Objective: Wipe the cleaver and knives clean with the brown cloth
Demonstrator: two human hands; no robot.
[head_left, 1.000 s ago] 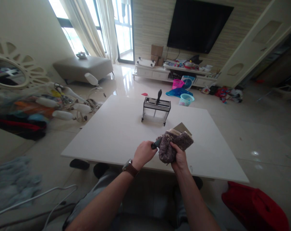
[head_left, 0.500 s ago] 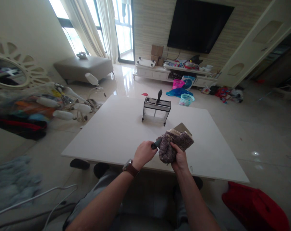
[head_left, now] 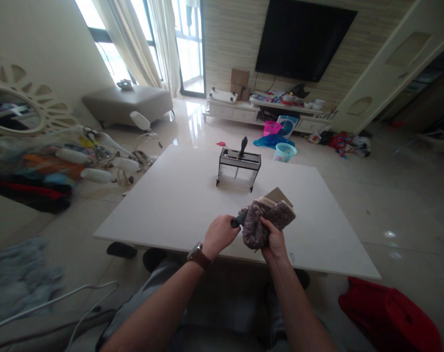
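My left hand (head_left: 221, 234) is closed around the dark handle of a kitchen knife (head_left: 278, 195) with a broad, cleaver-like blade. A brown-and-cream towel (head_left: 256, 230) is folded over the blade, and only its squared far end shows past the cloth. My right hand (head_left: 275, 240) grips the towel from below and the right, thumb on top, pressing it around the blade. Both hands are over the near edge of the white table (head_left: 163, 205). Beyond them stands a clear-sided knife block (head_left: 239, 168) with a black top, one black handle sticking up out of it.
A turquoise basket (head_left: 284, 152) and a pink basket (head_left: 272, 128) stand on the floor past the table. At the lower right is a red stool or cushion (head_left: 388, 313). Lamp parts and bagged items (head_left: 53, 161) are piled at the left. A white cable (head_left: 60, 298) runs at lower left.
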